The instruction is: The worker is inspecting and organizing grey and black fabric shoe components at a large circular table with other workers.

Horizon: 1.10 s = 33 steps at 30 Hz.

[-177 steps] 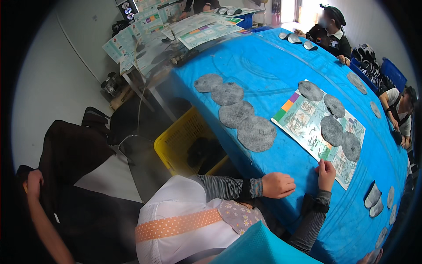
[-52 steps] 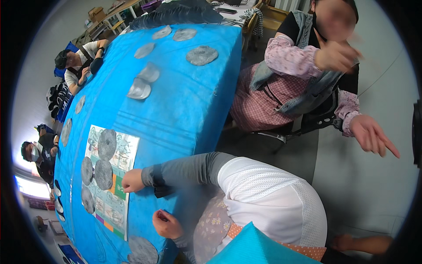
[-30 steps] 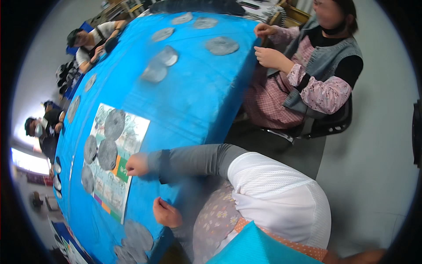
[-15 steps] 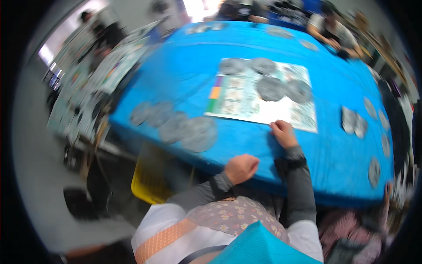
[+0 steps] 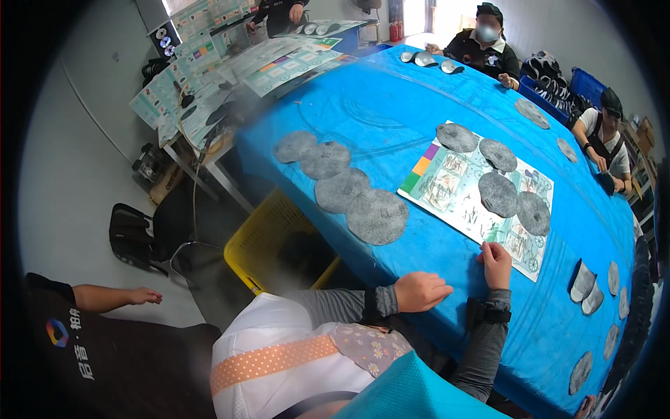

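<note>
My left hand (image 5: 422,291) rests by the near edge of the blue-covered table (image 5: 481,314), its fingers loosely curled together with nothing visible in them. Beside the near edge of a printed board (image 5: 457,209), my right hand (image 5: 496,267) is curled closed, and no held item shows. On that board lie several round grey felt-like discs, one of them a mottled disc (image 5: 498,195) near its middle. To the left of the board, a row of similar discs ends in a large grey disc (image 5: 377,217).
A yellow basket (image 5: 269,241) stands below the table's left edge. Curved grey pieces (image 5: 585,286) and more discs lie at the right. Printed sheets (image 5: 293,64) cover a side table. Co-workers sit at the far side; another person's arm (image 5: 115,297) reaches in at lower left.
My view has swung left, so the table and board appear shifted right and turned. Another person's arm has come into view at lower left. Both hands stay near the table edge, still curled.
</note>
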Tool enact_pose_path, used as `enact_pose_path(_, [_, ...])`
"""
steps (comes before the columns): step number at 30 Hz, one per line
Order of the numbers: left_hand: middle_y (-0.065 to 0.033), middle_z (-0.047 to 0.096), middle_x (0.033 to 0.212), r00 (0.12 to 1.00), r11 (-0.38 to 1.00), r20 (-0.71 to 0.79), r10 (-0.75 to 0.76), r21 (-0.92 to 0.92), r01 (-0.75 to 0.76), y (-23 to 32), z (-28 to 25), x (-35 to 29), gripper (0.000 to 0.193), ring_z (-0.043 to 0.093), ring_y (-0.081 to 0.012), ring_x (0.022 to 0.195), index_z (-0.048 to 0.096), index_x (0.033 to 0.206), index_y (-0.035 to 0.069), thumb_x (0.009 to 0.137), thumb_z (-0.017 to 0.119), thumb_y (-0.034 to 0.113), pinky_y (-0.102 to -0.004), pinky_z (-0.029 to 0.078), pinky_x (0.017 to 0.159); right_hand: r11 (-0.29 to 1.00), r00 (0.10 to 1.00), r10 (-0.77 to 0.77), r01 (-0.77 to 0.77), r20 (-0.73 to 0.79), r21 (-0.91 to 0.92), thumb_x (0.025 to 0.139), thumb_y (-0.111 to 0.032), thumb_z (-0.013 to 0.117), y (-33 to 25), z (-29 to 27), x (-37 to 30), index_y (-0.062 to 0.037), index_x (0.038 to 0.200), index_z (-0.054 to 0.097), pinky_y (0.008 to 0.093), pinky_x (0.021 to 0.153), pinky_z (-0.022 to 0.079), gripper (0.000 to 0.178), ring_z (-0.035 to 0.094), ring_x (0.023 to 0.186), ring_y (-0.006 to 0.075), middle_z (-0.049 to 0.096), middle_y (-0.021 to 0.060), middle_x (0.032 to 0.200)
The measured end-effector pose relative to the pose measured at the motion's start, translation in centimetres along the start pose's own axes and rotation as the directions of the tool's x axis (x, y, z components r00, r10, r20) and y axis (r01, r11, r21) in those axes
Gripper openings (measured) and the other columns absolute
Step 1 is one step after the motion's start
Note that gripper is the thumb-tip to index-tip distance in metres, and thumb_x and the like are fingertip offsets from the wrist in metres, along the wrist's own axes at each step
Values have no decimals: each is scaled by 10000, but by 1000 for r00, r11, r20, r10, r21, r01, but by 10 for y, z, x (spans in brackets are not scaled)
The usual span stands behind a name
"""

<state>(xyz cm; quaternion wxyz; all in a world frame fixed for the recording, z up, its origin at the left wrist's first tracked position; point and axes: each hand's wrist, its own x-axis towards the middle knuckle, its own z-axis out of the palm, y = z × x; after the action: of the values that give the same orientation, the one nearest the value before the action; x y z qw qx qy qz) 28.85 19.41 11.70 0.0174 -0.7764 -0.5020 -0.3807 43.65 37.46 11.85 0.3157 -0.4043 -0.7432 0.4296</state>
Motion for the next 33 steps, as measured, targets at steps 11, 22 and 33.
enact_pose_path(11, [-45, 506, 699, 999, 999, -11, 30, 36, -30, 1, 1, 2, 107, 530, -217, 642, 571, 814, 86, 818, 613, 184, -339, 434, 550, 999, 999, -28, 29, -22, 39, 881, -202, 567, 6, 0, 1, 19, 793, 607, 243, 562, 412, 242, 531, 584, 95, 590, 41, 621])
enact_pose_path(22, [-55, 545, 703, 999, 999, -33, -32, 34, 33, 3, 1, 2, 137, 558, -225, 644, 560, 923, 68, 814, 596, 143, -348, 455, 549, 1000, 1000, -13, 14, -5, 28, 879, -205, 571, 3, 0, 0, 20, 798, 603, 240, 556, 414, 241, 536, 584, 97, 591, 47, 618])
enact_pose_path(33, [-45, 514, 705, 1000, 998, -15, 8, 61, -7, 2, 1, 4, 103, 535, -201, 643, 582, 878, 56, 807, 597, 130, -313, 450, 557, 999, 1000, -26, 26, -7, 21, 879, -207, 574, 4, 1, 1, 16, 799, 606, 239, 550, 412, 239, 529, 576, 94, 591, 45, 616])
